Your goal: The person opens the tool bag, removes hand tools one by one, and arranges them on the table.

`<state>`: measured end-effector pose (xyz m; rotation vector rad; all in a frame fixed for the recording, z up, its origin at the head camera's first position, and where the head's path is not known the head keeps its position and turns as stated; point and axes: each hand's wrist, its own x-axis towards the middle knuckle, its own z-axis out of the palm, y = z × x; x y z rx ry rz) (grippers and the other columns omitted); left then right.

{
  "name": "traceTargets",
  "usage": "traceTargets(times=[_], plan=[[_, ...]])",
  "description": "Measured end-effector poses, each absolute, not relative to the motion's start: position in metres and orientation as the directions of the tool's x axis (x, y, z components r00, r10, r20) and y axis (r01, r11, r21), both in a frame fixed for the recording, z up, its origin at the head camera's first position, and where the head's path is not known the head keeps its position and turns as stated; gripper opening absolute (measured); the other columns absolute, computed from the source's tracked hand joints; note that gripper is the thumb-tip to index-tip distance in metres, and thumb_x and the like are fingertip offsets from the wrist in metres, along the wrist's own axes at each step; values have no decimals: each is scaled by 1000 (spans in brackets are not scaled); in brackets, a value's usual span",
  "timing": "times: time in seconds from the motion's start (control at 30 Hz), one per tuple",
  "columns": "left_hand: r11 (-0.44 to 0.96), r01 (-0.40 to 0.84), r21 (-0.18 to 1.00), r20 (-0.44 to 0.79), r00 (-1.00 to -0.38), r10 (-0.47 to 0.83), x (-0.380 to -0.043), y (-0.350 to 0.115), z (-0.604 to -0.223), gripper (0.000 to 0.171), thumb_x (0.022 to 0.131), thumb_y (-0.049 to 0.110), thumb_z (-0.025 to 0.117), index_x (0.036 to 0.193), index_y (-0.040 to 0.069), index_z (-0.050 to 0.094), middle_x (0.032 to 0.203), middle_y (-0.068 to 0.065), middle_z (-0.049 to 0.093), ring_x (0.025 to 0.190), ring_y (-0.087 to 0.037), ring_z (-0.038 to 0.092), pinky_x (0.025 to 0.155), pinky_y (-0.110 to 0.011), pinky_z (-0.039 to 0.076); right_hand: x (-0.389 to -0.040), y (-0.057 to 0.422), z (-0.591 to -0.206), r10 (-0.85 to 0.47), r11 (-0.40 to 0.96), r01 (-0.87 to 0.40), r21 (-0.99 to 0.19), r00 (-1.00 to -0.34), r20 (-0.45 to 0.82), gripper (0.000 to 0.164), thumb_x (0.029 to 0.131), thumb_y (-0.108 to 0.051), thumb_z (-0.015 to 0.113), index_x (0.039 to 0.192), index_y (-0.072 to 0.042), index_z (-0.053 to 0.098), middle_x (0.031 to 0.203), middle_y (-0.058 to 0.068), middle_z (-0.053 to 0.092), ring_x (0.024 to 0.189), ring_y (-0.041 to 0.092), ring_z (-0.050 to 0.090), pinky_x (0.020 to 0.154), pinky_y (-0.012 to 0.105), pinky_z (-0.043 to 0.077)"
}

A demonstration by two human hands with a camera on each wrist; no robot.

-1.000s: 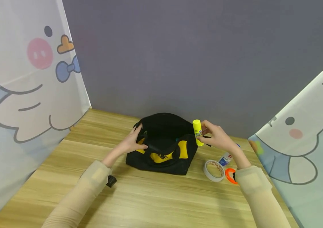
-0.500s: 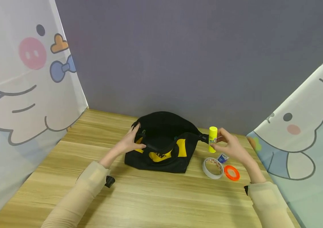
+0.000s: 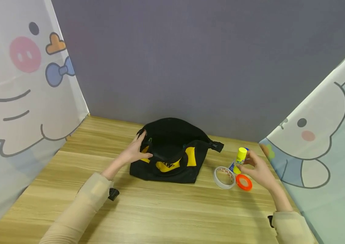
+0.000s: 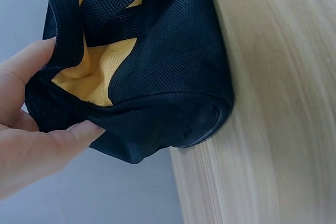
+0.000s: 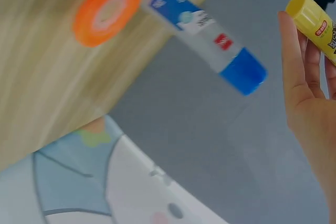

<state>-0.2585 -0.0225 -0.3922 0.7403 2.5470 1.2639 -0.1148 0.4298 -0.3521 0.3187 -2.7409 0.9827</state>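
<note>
Our right hand (image 3: 258, 170) pinches the glue stick (image 3: 240, 160), likely light, stiff, best held mid-barrel; our left hand (image 3: 131, 152) grips the bag (image 3: 172, 163).

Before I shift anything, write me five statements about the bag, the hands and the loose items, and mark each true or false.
1. The right hand holds a yellow glue stick. True.
2. The left hand touches the black-and-yellow bag. True.
3. The bag is zipped shut. False: its mouth gapes open.
4. An orange tape roll, a white tape roll and a blue-capped bottle are on the wooden table. True.
5. Both tape rolls are inside the bag. False: they lie beside each other, outside it.
</note>
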Motion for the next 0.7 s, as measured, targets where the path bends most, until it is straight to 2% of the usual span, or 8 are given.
traceTargets(times=[0.2,0.43,0.7], plan=[[514,345,786,35,-854,519,-259,-22,-392,103,83,27,71,152,12,-5,159,-14,-4,146,-38,0,110,-61,22,-99,448,-364,-23,773,-145,-617,-979,201,36,89,-18,63,120,-9,47,110,-6,54,95,-12,51,74,18,51],[515,341,787,35,-857,514,-259,-23,-392,104,83,29,71,152,13,-4,159,-13,-4,146,-37,1,111,-61,21,-90,468,-380,47,769,-84,-633,-981,188,29,90,-19,62,110,-5,46,106,-7,52,95,-13,51,72,18,51],[522,342,781,33,-857,514,-258,-22,-392,104,83,30,71,152,12,-4,159,-12,-5,146,-37,1,112,-61,20,-87,488,-395,117,719,0,-695,-986,122,37,93,-21,58,119,-4,38,107,-10,51,93,-12,51,71,22,52]])
